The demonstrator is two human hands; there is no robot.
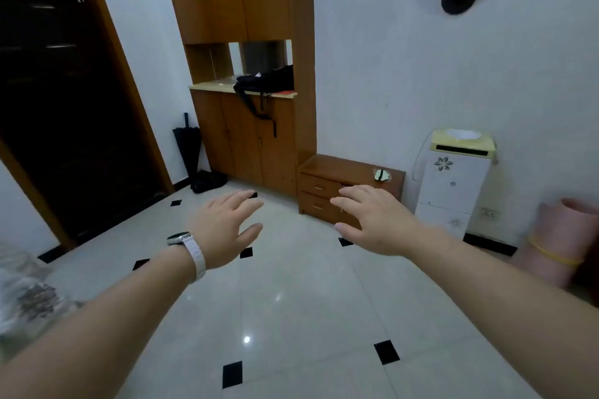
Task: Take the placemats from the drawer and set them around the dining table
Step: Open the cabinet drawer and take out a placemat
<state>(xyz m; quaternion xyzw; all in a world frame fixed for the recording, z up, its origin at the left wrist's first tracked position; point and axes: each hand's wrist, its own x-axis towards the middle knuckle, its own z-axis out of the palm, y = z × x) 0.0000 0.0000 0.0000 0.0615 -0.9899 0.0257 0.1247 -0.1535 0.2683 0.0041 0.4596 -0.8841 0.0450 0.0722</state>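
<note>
Reaching toward the low drawer chest (351,186) with my left hand (223,230) and right hand (376,220) spread and empty, I judge the drawers shut; a handle must be pulled next.

floor (291,317): open tile from left hand (223,227) and right hand (376,220) to drawer chest (324,186) | chest front: free from the tile side | left flank: tall cabinet (246,139) just beside chest | right flank: gap, then water dispenser (453,185), rolled mat (557,236) farther right | far left: umbrella (187,146), dark bag (207,181) by cabinet
</note>
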